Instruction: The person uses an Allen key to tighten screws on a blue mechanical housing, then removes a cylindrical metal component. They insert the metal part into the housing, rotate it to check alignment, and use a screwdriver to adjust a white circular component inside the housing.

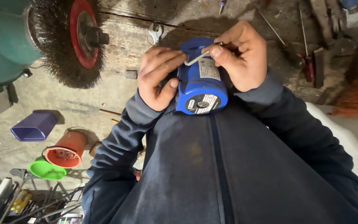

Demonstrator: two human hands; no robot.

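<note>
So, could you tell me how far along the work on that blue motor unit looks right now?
Nothing shows as finished: the blue motor unit looks whole, its round end label in place. In hand: the left hand steadies the unit against the person's body, while the right hand pinches a bent metal hex key at the unit's top. Whether any screw is out cannot be seen. A spanner lies unused on the bench.
</note>
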